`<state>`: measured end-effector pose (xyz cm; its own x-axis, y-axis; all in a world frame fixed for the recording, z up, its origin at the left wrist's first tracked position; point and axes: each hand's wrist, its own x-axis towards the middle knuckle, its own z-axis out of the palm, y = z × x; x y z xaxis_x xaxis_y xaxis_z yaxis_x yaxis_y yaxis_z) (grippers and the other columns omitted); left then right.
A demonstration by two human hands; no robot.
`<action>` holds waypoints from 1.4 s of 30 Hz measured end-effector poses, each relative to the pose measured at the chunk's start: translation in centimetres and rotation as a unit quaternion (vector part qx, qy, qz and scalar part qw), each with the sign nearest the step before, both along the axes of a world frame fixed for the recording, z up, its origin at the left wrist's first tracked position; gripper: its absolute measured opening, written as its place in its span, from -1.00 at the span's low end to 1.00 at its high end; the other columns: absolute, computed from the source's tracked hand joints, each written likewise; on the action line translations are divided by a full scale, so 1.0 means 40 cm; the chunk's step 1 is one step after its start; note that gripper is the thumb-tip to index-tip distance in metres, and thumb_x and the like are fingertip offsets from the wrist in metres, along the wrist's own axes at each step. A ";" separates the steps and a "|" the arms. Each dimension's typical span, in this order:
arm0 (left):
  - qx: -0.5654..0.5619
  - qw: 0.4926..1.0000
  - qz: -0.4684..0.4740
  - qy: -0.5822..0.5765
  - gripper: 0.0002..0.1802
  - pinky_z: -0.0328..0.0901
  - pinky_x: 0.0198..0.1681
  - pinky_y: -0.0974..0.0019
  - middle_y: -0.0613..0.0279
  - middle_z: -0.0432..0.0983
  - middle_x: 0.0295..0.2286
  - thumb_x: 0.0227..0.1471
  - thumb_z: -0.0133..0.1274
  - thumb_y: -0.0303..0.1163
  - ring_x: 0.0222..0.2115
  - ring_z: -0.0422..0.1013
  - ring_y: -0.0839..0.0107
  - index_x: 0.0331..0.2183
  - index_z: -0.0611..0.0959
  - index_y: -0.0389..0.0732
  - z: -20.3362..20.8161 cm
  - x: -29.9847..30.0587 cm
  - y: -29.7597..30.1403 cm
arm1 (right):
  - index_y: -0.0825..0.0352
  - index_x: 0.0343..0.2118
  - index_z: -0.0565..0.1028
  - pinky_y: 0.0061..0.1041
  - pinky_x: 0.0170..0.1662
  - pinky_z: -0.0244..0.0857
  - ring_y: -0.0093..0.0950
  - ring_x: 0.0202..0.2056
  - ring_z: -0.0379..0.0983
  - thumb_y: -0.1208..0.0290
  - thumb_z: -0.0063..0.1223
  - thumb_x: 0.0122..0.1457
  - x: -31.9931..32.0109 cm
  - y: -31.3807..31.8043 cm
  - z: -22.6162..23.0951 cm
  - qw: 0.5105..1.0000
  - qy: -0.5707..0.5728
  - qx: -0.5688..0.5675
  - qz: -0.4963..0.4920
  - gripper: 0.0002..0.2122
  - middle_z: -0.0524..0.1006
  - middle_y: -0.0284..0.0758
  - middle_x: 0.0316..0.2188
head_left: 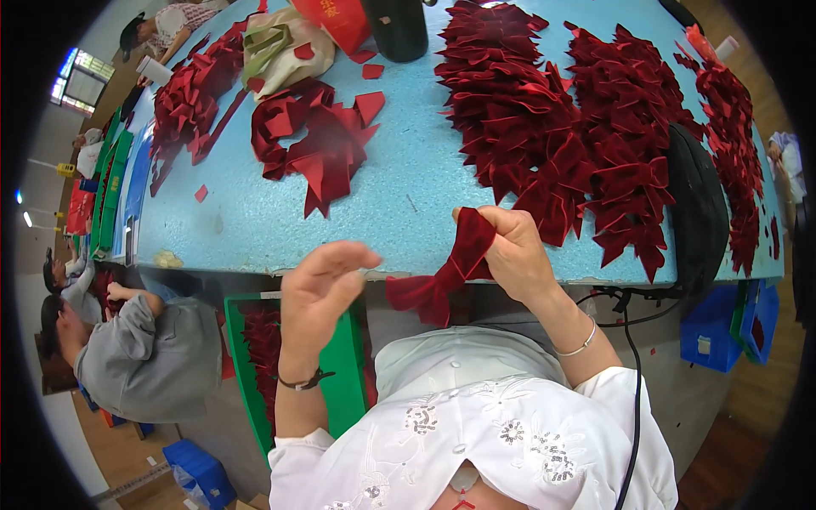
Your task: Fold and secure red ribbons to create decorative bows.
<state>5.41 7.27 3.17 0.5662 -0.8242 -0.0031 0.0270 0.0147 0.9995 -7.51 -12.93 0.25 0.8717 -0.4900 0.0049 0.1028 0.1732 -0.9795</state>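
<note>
The right hand [514,255] holds a dark red velvet strip [442,276] at the near edge of the blue surface [408,178]. Its fingers are closed around the upper end of the strip, and the rest hangs down below the edge, in front of the person's white blouse [476,425]. The left hand [319,293] is just beside the strip but does not touch it; its fingers are open and a little curved, holding nothing.

The strip looks light and very soft, so I think it will bend and fold easily and will not keep its shape alone. The velvet should not slip much. A good place to take it is near an end or at the fold.

Behind the right hand lies a big pile of finished red bows [595,144]. Loose red pieces [319,140] lie further left, and a green tray [344,374] stands under the surface.
</note>
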 end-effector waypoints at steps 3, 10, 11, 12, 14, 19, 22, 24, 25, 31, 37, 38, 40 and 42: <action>0.061 0.995 -0.070 -0.027 -0.71 0.33 -0.12 0.41 0.16 0.52 -0.30 -0.09 0.13 -0.60 -0.27 0.44 0.47 -0.22 0.55 -0.40 0.052 -0.019 -0.076 | 0.42 -0.61 0.42 -0.74 -0.51 0.10 -0.81 -0.55 0.17 0.44 0.02 0.19 0.008 0.005 0.014 0.999 0.017 -0.023 0.039 -0.75 0.34 -0.58 -0.67; 0.214 0.948 -0.210 0.111 -0.71 0.35 -0.28 0.51 0.21 0.56 -0.41 -0.10 0.22 -0.46 -0.39 0.47 0.56 -0.30 0.58 -0.43 0.048 -0.011 -0.130 | 0.42 -0.48 0.44 -0.73 -0.44 0.22 -0.76 -0.48 0.32 0.51 0.13 0.09 0.004 -0.033 0.036 0.988 0.095 -0.037 0.120 -0.88 0.44 -0.47 -0.61; 0.185 0.955 -0.184 0.142 -0.71 0.35 -0.31 0.52 0.21 0.57 -0.41 -0.09 0.23 -0.45 -0.41 0.46 0.57 -0.31 0.59 -0.42 0.038 -0.010 -0.130 | 0.43 -0.44 0.44 -0.71 -0.42 0.26 -0.73 -0.46 0.35 0.52 0.15 0.07 0.004 -0.043 0.029 0.989 0.060 0.000 0.133 -0.88 0.45 -0.44 -0.56; 0.156 0.960 -0.156 0.173 -0.71 0.34 -0.34 0.53 0.21 0.57 -0.42 -0.09 0.23 -0.43 -0.43 0.46 0.58 -0.31 0.59 -0.41 0.029 -0.007 -0.129 | 0.44 -0.39 0.43 -0.69 -0.40 0.30 -0.71 -0.44 0.37 0.54 0.17 0.04 0.004 -0.051 0.022 0.988 0.024 0.036 0.146 -0.85 0.47 -0.41 -0.51; 0.146 0.964 -0.138 0.172 -0.74 0.31 -0.39 0.56 0.24 0.56 -0.46 -0.09 0.24 -0.44 -0.46 0.44 0.61 -0.33 0.60 -0.39 0.018 0.001 -0.127 | 0.46 -0.34 0.43 -0.67 -0.38 0.34 -0.68 -0.42 0.40 0.55 0.19 0.02 0.002 -0.065 0.019 0.984 -0.011 0.073 0.164 -0.81 0.48 -0.39 -0.47; 0.137 0.971 -0.096 0.170 -0.82 0.28 -0.46 0.59 0.29 0.55 -0.51 -0.10 0.23 -0.48 -0.52 0.42 0.65 -0.39 0.61 -0.33 0.003 0.016 -0.126 | 0.49 -0.22 0.39 -0.63 -0.33 0.40 -0.62 -0.37 0.43 0.57 0.21 0.00 -0.008 -0.065 0.024 0.984 0.008 0.123 0.126 -0.71 0.49 -0.33 -0.37; 0.130 0.969 -0.099 0.185 -0.83 0.31 -0.40 0.57 0.26 0.55 -0.48 -0.08 0.22 -0.48 -0.48 0.44 0.62 -0.39 0.60 -0.34 -0.007 0.009 -0.135 | 0.49 -0.23 0.41 -0.64 -0.35 0.40 -0.62 -0.38 0.44 0.57 0.19 0.02 -0.004 -0.038 0.018 0.990 0.019 0.093 0.103 -0.73 0.50 -0.33 -0.39; 0.106 0.965 -0.109 0.213 -0.80 0.34 -0.31 0.53 0.22 0.56 -0.43 -0.05 0.20 -0.46 -0.41 0.46 0.58 -0.36 0.60 -0.36 -0.018 0.001 -0.143 | 0.48 -0.23 0.42 -0.65 -0.37 0.39 -0.62 -0.39 0.44 0.56 0.18 0.04 -0.001 -0.024 0.007 0.991 0.060 0.016 0.115 -0.75 0.50 -0.33 -0.39; 0.106 0.965 -0.110 0.214 -0.80 0.34 -0.31 0.53 0.22 0.56 -0.43 -0.05 0.20 -0.46 -0.41 0.46 0.58 -0.36 0.60 -0.36 -0.024 0.003 -0.144 | 0.48 -0.23 0.42 -0.66 -0.37 0.39 -0.62 -0.40 0.44 0.55 0.18 0.04 -0.001 -0.021 0.001 0.989 0.080 -0.023 0.122 -0.76 0.51 -0.33 -0.39; 0.113 0.962 -0.121 0.218 -0.78 0.35 -0.27 0.51 0.22 0.56 -0.41 -0.03 0.17 -0.47 -0.39 0.46 0.57 -0.30 0.59 -0.37 -0.016 -0.007 -0.151 | 0.46 -0.30 0.47 -0.67 -0.40 0.38 -0.65 -0.41 0.44 0.54 0.18 0.05 -0.003 -0.023 -0.005 0.993 0.071 0.037 0.089 -0.82 0.52 -0.36 -0.41; 0.147 0.958 -0.155 0.193 -0.75 0.35 -0.25 0.51 0.25 0.55 -0.39 -0.03 0.15 -0.49 -0.37 0.45 0.58 -0.25 0.58 -0.37 0.000 0.000 -0.154 | 0.45 -0.34 0.50 -0.67 -0.36 0.35 -0.65 -0.41 0.43 0.56 0.18 0.05 0.014 -0.021 0.013 0.999 0.029 0.001 0.024 -0.87 0.52 -0.37 -0.45; 0.156 0.955 -0.167 0.189 -0.75 0.35 -0.25 0.51 0.25 0.55 -0.39 -0.03 0.15 -0.49 -0.37 0.45 0.58 -0.25 0.58 -0.37 0.003 0.000 -0.155 | 0.45 -0.34 0.50 -0.67 -0.36 0.35 -0.65 -0.41 0.43 0.56 0.18 0.05 0.014 -0.023 0.013 0.999 0.028 0.001 0.023 -0.87 0.52 -0.37 -0.45; 0.173 0.949 -0.189 0.181 -0.75 0.35 -0.24 0.49 0.25 0.55 -0.38 -0.03 0.15 -0.49 -0.36 0.45 0.58 -0.24 0.58 -0.37 0.007 0.000 -0.156 | 0.45 -0.33 0.50 -0.67 -0.33 0.34 -0.65 -0.40 0.43 0.57 0.17 0.05 0.012 -0.031 0.009 0.999 0.018 0.025 0.039 -0.86 0.53 -0.37 -0.44; 0.164 0.950 -0.189 0.188 -0.75 0.35 -0.23 0.49 0.25 0.55 -0.37 -0.03 0.14 -0.50 -0.35 0.45 0.58 -0.24 0.58 -0.37 0.007 -0.003 -0.153 | 0.46 -0.32 0.50 -0.67 -0.32 0.33 -0.64 -0.39 0.43 0.58 0.17 0.05 0.009 -0.032 0.008 0.998 0.012 0.037 0.047 -0.86 0.53 -0.37 -0.43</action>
